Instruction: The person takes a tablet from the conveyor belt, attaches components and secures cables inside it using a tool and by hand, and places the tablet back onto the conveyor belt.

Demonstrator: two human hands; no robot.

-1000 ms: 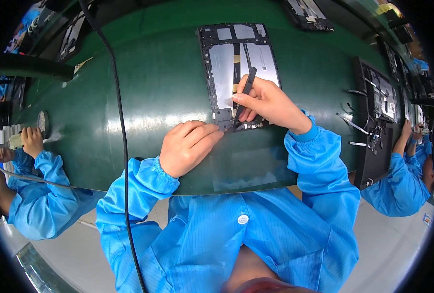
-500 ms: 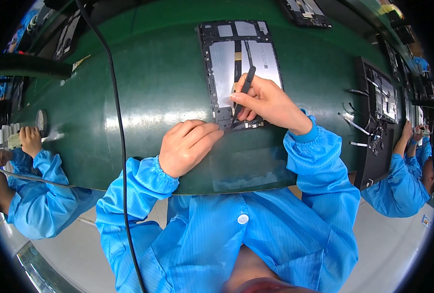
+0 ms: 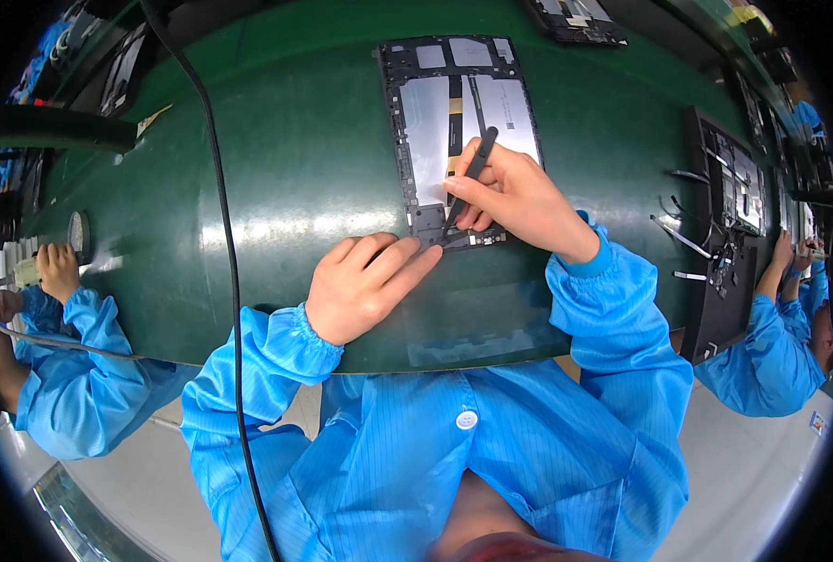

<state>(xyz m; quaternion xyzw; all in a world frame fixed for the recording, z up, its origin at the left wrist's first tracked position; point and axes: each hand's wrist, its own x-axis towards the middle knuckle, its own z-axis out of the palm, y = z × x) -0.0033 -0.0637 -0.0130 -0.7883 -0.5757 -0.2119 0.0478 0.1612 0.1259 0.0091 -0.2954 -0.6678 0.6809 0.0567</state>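
Right hand (image 3: 519,192) pinching black spudger (image 3: 470,178) at opened tablet's (image 3: 454,122) near edge; left hand (image 3: 365,286) fingers together, steadying; internals exposed, prying unfinished.

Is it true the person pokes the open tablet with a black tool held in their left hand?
Not quite. The head view shows the black tool in the right hand. The left hand rests by the open tablet, at its near corner.
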